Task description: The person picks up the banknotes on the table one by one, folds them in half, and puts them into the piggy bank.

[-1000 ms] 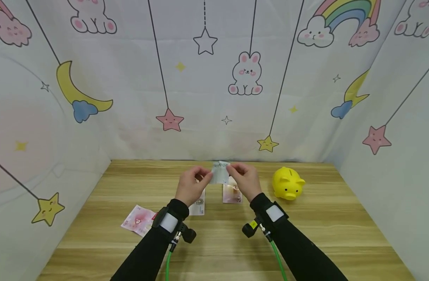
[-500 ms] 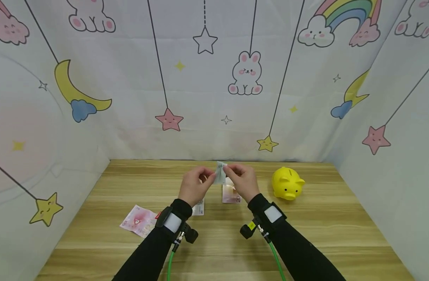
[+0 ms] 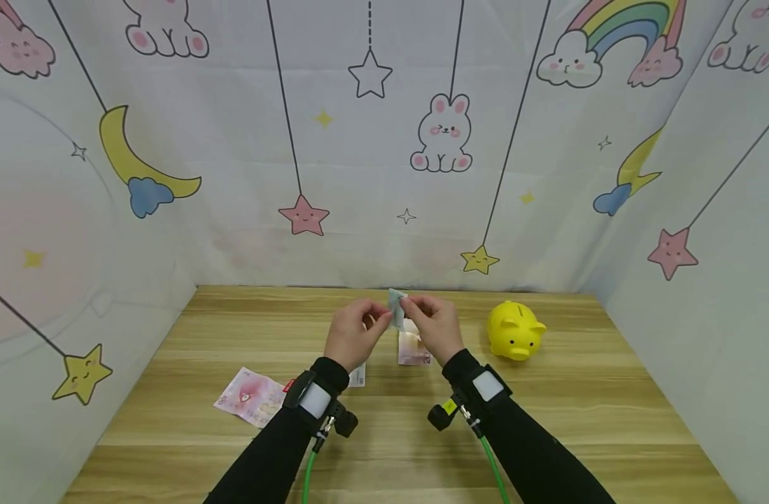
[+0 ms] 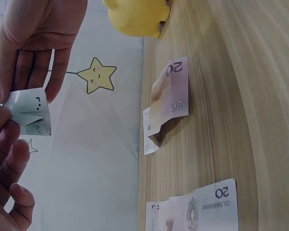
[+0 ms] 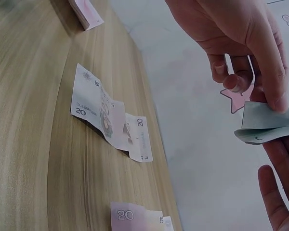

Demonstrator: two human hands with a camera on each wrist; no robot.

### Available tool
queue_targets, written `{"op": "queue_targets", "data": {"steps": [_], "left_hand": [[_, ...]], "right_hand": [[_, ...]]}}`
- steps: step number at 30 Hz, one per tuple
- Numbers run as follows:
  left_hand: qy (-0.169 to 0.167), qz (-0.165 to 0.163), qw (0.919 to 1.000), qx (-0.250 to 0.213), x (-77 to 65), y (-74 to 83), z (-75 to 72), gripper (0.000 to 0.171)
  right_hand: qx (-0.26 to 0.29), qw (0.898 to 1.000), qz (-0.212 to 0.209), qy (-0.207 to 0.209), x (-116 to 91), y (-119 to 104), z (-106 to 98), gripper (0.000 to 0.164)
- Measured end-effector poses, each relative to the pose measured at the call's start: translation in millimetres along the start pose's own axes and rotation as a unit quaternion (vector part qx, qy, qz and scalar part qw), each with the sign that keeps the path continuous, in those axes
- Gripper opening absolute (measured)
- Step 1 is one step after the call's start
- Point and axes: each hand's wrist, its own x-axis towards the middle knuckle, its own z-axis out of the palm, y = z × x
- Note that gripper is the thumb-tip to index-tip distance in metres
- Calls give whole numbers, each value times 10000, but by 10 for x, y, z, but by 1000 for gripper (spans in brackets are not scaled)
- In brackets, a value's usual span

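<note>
A small pale-green banknote (image 3: 396,309), folded over on itself, is held up between my two hands above the back of the table. My left hand (image 3: 353,330) pinches its left side between thumb and fingers. At its right side my right hand (image 3: 434,325) grips with thumb and forefinger. The left wrist view shows the banknote (image 4: 31,113) with a crease standing up in the middle. Seen from the right wrist, the folded banknote (image 5: 267,120) has two layers with a gap between them, and my left hand (image 5: 241,43) presses the upper one.
On the wooden table (image 3: 384,448), a creased 20 banknote (image 3: 413,348) lies below my hands. Another 20 banknote (image 3: 357,376) is partly hidden by my left hand. A pink banknote (image 3: 248,397) lies left of my left forearm. At the right stands a yellow piggy bank (image 3: 516,330).
The pale-green banknote was spread wider a second ago and now looks narrower, folded over. My left hand has moved right, closer to my right hand, which has shifted slightly left.
</note>
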Motion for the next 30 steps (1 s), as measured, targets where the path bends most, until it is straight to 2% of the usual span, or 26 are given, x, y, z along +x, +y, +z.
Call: {"op": "queue_targets", "data": {"steps": [14, 22, 30], "left_hand": [[6, 136, 9997, 210, 11, -9, 15, 10], [-101, 144, 9993, 330, 5, 6, -5, 10], [-161, 154, 9987, 454, -2, 11, -13, 10]], "right_hand": [[126, 9996, 198, -135, -11, 10, 8, 18], [366, 9987, 216, -288, -23, 23, 7, 20], [348, 9984, 141, -421, -34, 43, 11, 26]]}}
